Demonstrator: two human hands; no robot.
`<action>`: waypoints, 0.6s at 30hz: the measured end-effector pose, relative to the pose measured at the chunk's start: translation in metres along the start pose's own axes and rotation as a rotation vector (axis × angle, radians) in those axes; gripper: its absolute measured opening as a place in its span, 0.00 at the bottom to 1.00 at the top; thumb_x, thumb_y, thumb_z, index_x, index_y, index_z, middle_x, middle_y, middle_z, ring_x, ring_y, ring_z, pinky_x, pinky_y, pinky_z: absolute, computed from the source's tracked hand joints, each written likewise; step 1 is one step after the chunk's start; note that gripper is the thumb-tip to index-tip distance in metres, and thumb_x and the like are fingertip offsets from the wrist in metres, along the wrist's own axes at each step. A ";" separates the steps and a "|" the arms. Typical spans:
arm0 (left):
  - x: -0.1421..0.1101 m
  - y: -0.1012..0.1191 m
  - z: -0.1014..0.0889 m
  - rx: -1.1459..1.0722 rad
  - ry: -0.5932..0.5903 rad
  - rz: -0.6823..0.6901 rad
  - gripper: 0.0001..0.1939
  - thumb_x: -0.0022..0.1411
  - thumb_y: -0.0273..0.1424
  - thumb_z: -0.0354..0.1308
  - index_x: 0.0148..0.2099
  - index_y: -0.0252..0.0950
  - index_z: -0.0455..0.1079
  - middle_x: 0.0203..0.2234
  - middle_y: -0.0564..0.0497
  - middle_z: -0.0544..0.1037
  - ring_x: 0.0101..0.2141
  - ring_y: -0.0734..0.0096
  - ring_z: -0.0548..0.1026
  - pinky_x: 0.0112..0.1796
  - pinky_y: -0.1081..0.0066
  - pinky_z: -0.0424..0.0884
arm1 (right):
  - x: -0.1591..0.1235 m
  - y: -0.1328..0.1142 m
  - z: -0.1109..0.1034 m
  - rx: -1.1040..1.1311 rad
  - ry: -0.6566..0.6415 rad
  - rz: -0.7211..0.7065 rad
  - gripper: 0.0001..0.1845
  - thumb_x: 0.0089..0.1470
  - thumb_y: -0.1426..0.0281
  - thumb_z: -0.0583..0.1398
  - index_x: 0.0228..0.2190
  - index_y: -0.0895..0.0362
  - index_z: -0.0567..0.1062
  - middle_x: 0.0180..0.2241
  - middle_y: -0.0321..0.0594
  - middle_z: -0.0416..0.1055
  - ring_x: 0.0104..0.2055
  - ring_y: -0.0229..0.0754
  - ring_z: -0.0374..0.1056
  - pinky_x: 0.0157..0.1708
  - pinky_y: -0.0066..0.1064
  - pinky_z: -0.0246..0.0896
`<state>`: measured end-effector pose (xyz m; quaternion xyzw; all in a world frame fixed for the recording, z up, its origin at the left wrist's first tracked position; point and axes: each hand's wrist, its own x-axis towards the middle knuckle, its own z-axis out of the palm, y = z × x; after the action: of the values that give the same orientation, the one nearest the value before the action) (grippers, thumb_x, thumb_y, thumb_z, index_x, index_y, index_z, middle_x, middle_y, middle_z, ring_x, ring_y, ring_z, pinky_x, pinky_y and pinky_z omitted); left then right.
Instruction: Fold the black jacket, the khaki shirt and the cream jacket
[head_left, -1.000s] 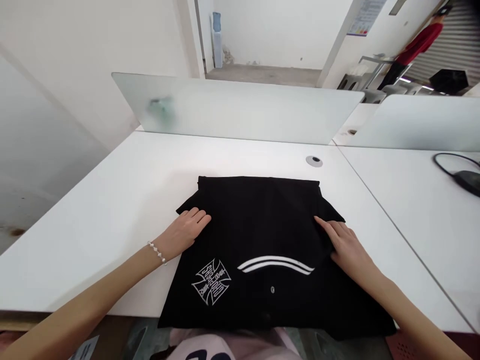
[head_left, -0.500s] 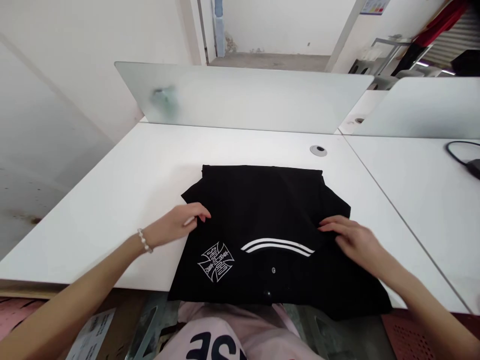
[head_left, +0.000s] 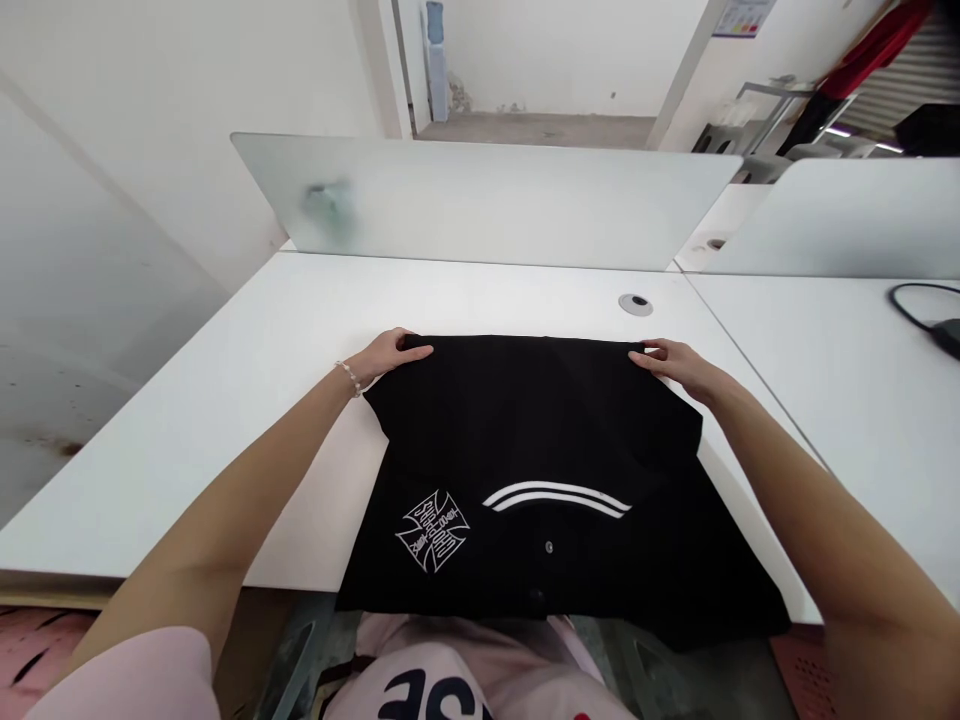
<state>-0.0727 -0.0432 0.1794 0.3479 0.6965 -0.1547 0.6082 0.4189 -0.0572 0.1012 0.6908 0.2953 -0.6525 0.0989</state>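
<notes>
The black shirt [head_left: 525, 420] is laid flat on the white table [head_left: 315, 300], with its near edge hung over the table's near edge. The far left corner of the shirt is pinched by the left hand [head_left: 388, 355], the thumb being placed on top of the cloth and the fingers at the far edge. The far right corner is pinched by the right hand [head_left: 675, 364] between thumb and fingers. A bracelet [head_left: 349, 378] is worn on the left wrist. The shirt is marked with two curved white stripes [head_left: 555, 488] and, at the near left, a white emblem [head_left: 433, 530]. A snap [head_left: 549, 547] is located on the near side of the stripes. A frosted panel [head_left: 487, 205] is mounted along the table's far edge. A cable hole [head_left: 636, 304] is provided just beyond the far right corner.
</notes>
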 end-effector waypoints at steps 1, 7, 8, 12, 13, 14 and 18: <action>0.000 0.001 -0.002 0.027 -0.032 0.028 0.30 0.51 0.51 0.66 0.48 0.36 0.67 0.48 0.45 0.73 0.48 0.60 0.72 0.49 0.63 0.71 | 0.001 0.000 0.000 0.026 0.007 0.015 0.37 0.36 0.59 0.75 0.48 0.58 0.71 0.47 0.48 0.72 0.48 0.51 0.70 0.47 0.37 0.69; 0.008 0.019 -0.006 0.265 0.089 0.281 0.21 0.53 0.41 0.67 0.44 0.37 0.65 0.40 0.52 0.73 0.41 0.68 0.71 0.43 0.66 0.70 | 0.001 -0.015 0.000 0.195 -0.046 -0.074 0.23 0.34 0.70 0.73 0.34 0.58 0.73 0.32 0.40 0.72 0.35 0.47 0.70 0.34 0.34 0.67; 0.012 0.026 -0.007 0.280 0.109 0.297 0.22 0.53 0.40 0.67 0.44 0.37 0.64 0.39 0.53 0.73 0.40 0.67 0.72 0.43 0.66 0.70 | 0.003 -0.023 0.000 0.150 0.002 -0.119 0.20 0.36 0.73 0.72 0.33 0.58 0.72 0.30 0.39 0.72 0.34 0.45 0.69 0.34 0.33 0.66; 0.032 0.066 -0.019 0.403 0.322 0.368 0.26 0.50 0.38 0.70 0.47 0.34 0.64 0.38 0.51 0.72 0.43 0.63 0.72 0.47 0.64 0.69 | 0.023 -0.066 -0.014 -0.278 0.320 -0.248 0.19 0.42 0.77 0.71 0.38 0.63 0.74 0.29 0.37 0.69 0.32 0.39 0.64 0.37 0.32 0.59; 0.037 0.077 -0.024 0.430 0.381 0.385 0.27 0.51 0.37 0.70 0.48 0.33 0.63 0.38 0.52 0.72 0.43 0.63 0.72 0.48 0.65 0.68 | 0.030 -0.077 -0.020 -0.346 0.379 -0.271 0.21 0.43 0.75 0.71 0.40 0.65 0.74 0.30 0.38 0.70 0.33 0.39 0.63 0.38 0.33 0.57; 0.041 0.088 -0.030 0.442 0.435 0.400 0.27 0.51 0.36 0.70 0.48 0.33 0.63 0.38 0.52 0.72 0.44 0.65 0.72 0.50 0.65 0.67 | 0.036 -0.087 -0.027 -0.376 0.435 -0.295 0.24 0.44 0.73 0.72 0.43 0.67 0.74 0.33 0.41 0.71 0.34 0.39 0.63 0.40 0.34 0.56; 0.042 0.114 -0.052 0.381 0.681 0.440 0.26 0.51 0.34 0.71 0.47 0.34 0.62 0.41 0.52 0.72 0.46 0.67 0.70 0.52 0.66 0.66 | 0.037 -0.114 -0.056 -0.385 0.685 -0.428 0.31 0.48 0.66 0.70 0.48 0.72 0.71 0.39 0.48 0.72 0.39 0.41 0.65 0.39 0.33 0.55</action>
<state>-0.0350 0.0840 0.1740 0.6247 0.7255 -0.0239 0.2877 0.4043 0.0740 0.1012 0.7595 0.5634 -0.3249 -0.0150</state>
